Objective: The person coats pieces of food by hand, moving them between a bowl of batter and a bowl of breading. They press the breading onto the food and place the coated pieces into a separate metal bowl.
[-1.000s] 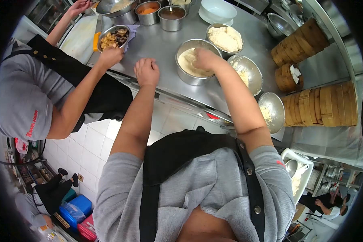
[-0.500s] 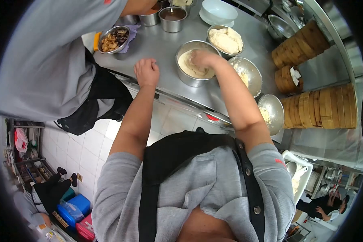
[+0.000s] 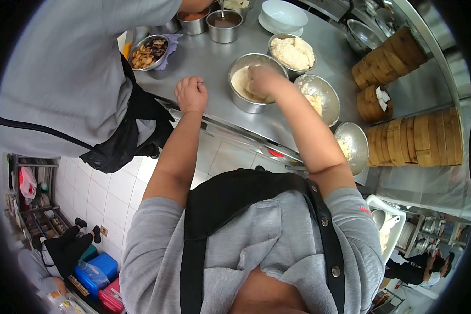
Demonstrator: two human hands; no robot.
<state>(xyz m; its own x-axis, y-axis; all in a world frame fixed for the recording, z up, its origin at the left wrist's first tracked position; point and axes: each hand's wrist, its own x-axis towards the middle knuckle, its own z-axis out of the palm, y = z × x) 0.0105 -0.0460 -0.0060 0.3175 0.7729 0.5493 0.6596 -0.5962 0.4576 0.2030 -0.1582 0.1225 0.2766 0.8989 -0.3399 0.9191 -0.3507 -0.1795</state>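
Note:
Inside a deep steel bowl (image 3: 252, 108) holding a pale mixture (image 3: 241, 81), my right hand (image 3: 266, 82) is dipped, its fingers blurred and partly sunk out of sight. My left hand (image 3: 191, 94) rests on the edge of the steel counter (image 3: 214, 63), fingers curled in, with nothing visible in it. Behind the deep bowl stands a bowl heaped with pale dough (image 3: 292, 52). Two wider steel bowls with pale yellow remains, one (image 3: 327, 99) beside my right forearm and one (image 3: 357, 149) nearer me, sit to the right.
Bamboo steamers (image 3: 416, 138) are stacked at the right. A bowl of brown pieces (image 3: 149, 52) stands at the left by a co-worker (image 3: 63, 78) in grey. Steel pots (image 3: 224, 31) and white bowls (image 3: 283, 15) line the back. Other people are farther off.
My right hand has shifted slightly within the bowl, and its forearm has moved a little. The co-worker on the left has leaned to the right. My left hand has hardly moved.

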